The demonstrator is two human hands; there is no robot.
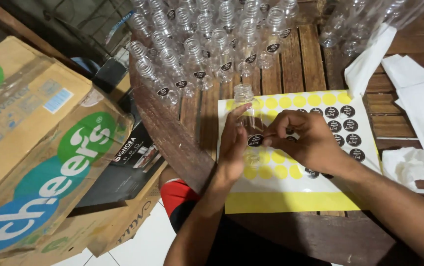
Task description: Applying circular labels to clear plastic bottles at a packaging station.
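Over the yellow sticker sheet [291, 189] on the wooden table [296, 66], left hand [232, 143] gripping 1 clear bottle [249, 118], right hand [304, 139] fingers apparently pinching a round black sticker [255, 140] against it, labelled bottles [197, 44] behind.

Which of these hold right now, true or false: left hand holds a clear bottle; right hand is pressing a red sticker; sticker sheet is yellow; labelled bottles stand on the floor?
1. The left hand holds a clear plastic bottle. True.
2. The right hand presses a red sticker. False: the round sticker is black.
3. The sticker sheet is yellow. True.
4. The labelled bottles stand on the floor. False: they stand on the wooden table.
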